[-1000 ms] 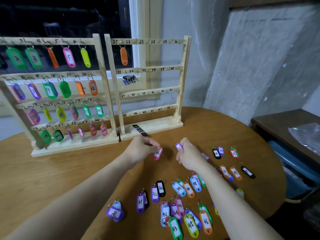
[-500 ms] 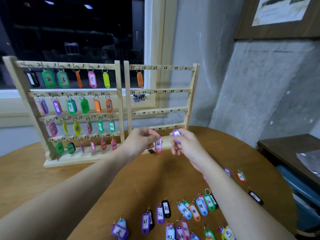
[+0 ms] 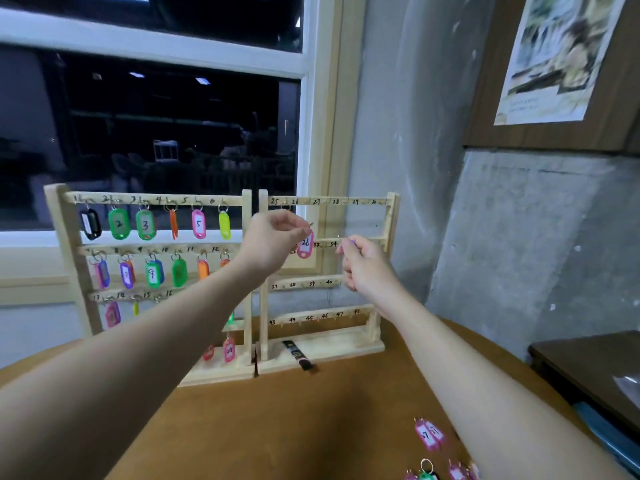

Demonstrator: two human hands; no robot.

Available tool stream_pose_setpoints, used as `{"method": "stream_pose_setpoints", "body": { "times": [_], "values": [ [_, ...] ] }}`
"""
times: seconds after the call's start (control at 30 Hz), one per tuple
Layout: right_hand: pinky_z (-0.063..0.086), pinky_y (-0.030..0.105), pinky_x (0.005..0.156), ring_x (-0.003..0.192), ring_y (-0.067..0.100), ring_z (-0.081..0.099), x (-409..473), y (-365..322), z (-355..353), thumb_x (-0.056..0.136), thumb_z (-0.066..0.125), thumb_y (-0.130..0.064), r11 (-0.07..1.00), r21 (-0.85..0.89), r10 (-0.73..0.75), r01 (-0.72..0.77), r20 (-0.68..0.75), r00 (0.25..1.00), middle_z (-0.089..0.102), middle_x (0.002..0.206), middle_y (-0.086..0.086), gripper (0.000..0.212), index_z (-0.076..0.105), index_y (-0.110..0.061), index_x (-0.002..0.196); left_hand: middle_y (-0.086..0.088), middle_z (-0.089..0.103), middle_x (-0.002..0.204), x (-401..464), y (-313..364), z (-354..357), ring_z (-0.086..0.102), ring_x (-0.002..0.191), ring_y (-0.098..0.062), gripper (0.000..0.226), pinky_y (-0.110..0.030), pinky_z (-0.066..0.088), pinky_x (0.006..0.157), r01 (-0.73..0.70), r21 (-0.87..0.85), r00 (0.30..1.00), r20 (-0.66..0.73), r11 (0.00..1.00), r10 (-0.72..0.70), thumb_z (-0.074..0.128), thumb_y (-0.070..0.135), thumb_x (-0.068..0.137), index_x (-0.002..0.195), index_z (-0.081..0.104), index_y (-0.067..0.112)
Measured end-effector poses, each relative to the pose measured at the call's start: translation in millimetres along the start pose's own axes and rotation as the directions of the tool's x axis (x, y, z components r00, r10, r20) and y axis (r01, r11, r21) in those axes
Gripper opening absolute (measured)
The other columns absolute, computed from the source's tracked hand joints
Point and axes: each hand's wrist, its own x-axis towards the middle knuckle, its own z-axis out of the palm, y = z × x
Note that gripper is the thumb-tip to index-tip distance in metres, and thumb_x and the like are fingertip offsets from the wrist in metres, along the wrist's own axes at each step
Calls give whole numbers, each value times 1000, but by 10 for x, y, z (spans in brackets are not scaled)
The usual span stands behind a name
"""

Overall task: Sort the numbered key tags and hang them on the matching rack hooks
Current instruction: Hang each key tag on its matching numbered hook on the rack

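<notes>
My left hand [image 3: 273, 242] is raised in front of the right wooden rack [image 3: 389, 220] and pinches the ring of a pink key tag marked 26 [image 3: 305, 244], which dangles just below the top rail's 25 and 26 labels. My right hand [image 3: 363, 263] is beside it, level with the second rail, fingers curled round a purple tag [image 3: 350, 241] that barely shows. The left rack [image 3: 62, 244] carries several coloured tags on its numbered hooks. A few loose tags [image 3: 428, 434] lie on the table at the bottom right.
Both racks stand at the back of a round brown table [image 3: 294, 420] against a window sill and grey wall. A small black object [image 3: 298, 355] lies on the right rack's base. A dark side table [image 3: 588, 362] stands to the right.
Both hands have risen from above the table to the right rack, carrying the pink and purple tags. The view has tilted up, so most loose tags are out of frame.
</notes>
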Motion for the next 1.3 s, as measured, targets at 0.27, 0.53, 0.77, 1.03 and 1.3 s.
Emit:
{"method": "stream_pose_setpoints", "body": {
  "times": [0.27,0.53,0.77,1.03,1.3],
  "values": [
    [28,25,47,45,14,34,498,-179,57,107,38,-27,998,-62,-31,28,-51,998,37,58,-4,31,55,-17,83,-6,71,76,365,196,15,58,52,-16,11,-17,39,38,-11,83,984,-174,997,25,65,7,93,87,73,12],
    [24,29,49,49,14,28,682,-94,193,106,38,-26,995,-30,-91,90,-38,995,33,58,-5,33,53,-18,78,5,74,72,471,125,137,66,54,-12,17,-7,46,48,-67,277,974,-191,959,124,61,11,90,83,74,20],
    [25,29,48,44,10,29,667,21,147,107,38,-24,997,-5,-83,83,-17,996,34,51,-10,31,55,-16,82,10,69,63,514,151,256,62,51,-5,23,-20,47,46,-54,336,967,-218,940,133,55,10,88,80,72,24],
    [29,34,55,48,12,31,815,-72,212,107,40,-24,988,-48,-148,146,-41,988,35,50,-13,34,55,-17,78,8,69,66,482,-8,246,65,60,-8,18,-29,58,62,-132,388,954,-199,912,223,59,10,90,83,75,15],
    [35,32,63,56,14,40,941,-206,342,106,40,-25,979,-146,-146,141,-24,989,45,52,-14,33,57,-17,78,8,70,61,549,-157,192,66,51,-8,19,-30,56,54,-90,247,963,-225,965,148,66,14,92,78,70,26]
  ]
}}
